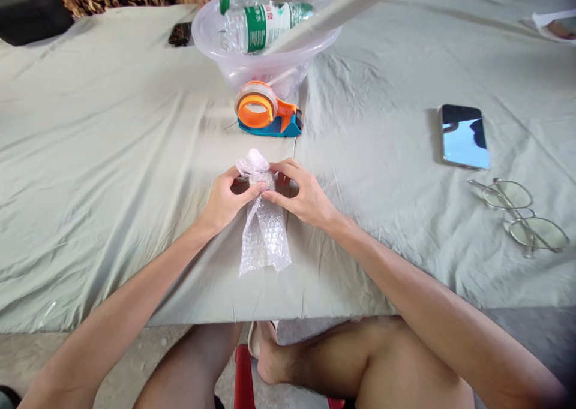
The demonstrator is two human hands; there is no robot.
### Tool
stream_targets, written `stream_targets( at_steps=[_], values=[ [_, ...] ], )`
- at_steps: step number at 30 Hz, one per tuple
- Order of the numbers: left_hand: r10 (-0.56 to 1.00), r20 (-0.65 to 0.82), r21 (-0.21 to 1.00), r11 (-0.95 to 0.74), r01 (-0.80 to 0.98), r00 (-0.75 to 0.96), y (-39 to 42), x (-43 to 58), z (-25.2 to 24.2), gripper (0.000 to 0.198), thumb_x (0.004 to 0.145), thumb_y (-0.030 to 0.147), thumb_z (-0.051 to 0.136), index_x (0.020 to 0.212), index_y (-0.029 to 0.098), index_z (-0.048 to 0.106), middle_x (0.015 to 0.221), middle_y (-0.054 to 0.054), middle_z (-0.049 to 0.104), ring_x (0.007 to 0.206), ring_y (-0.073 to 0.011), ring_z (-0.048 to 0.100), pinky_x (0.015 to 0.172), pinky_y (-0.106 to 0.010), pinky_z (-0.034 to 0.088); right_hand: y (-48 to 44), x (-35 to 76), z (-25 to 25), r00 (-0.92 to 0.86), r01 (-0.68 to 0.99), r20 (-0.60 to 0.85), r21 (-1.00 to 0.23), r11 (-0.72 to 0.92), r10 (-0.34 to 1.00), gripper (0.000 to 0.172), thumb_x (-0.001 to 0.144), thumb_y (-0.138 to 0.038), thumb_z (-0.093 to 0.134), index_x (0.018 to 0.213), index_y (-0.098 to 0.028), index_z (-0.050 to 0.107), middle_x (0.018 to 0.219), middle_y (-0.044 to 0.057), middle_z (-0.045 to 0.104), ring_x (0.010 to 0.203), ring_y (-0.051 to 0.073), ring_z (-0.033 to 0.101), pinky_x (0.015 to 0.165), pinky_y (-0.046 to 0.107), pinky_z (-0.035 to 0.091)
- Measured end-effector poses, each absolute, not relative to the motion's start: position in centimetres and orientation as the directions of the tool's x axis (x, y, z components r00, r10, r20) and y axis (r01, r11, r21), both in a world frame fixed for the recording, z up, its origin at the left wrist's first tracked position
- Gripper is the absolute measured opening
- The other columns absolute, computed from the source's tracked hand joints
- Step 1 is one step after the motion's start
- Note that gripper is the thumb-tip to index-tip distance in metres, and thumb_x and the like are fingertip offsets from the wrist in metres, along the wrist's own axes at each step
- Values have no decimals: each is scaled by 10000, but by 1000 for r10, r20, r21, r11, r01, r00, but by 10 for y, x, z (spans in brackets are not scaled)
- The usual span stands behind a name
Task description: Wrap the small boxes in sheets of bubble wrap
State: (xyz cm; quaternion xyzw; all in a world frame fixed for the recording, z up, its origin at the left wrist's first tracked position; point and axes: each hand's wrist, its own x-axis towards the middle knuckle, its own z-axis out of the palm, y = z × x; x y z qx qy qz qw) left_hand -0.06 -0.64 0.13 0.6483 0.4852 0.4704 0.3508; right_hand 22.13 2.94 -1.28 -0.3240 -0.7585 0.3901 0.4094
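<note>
A bundle of clear bubble wrap [266,235] is held upright over the cloth, bunched at its top and hanging in two loose flaps below. My left hand [229,198] grips it from the left, thumb pressed on the front. From the right, my right hand [299,192] pinches the same wrap, its thumb close to the left one. Whether anything lies inside the wrap cannot be made out. Just beyond my hands stands an orange and blue tape dispenser [269,110] with a roll of clear tape on it.
Behind the dispenser, a translucent plastic basin [209,40] holds a water bottle [270,26] and a long pale roll [342,13]. To the right lie a phone [464,136] and eyeglasses [524,214]. A small dark object [180,34] sits left of the basin. Grey cloth [135,127] covers the table.
</note>
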Motion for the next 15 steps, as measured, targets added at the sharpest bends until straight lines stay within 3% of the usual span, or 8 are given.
stream_targets(
  at_steps=[9, 12, 15],
  values=[
    [961, 262, 902, -277, 331, 91, -1, -3, -4, 445, 976, 660, 855, 1183, 270, 800, 1059, -29, 859, 893, -217, 793, 777, -338, 658, 31, 220, -8, -466, 142, 353, -875, 463, 811, 435, 994, -626, 835, 1216, -273, 714, 1294, 81, 730, 1051, 241, 706, 938, 431, 632],
    [944, 309, 852, -328, 408, 114, -4, -4, -6, 448, 1034, 661, 791, 1290, 294, 819, 1191, -42, 863, 979, -232, 793, 845, -364, 657, 31, 219, -9, -456, 117, 384, -869, 481, 803, 435, 986, -613, 845, 1200, -269, 687, 1396, 95, 718, 1100, 247, 692, 950, 434, 620],
    [909, 399, 755, -402, 519, 124, -7, -6, -8, 442, 1074, 643, 747, 1363, 314, 814, 1187, -50, 856, 1024, -254, 783, 944, -419, 646, 29, 217, -11, -434, 99, 394, -873, 478, 810, 453, 989, -604, 842, 1239, -279, 648, 1322, 77, 736, 1060, 244, 684, 919, 431, 611]
  ],
)
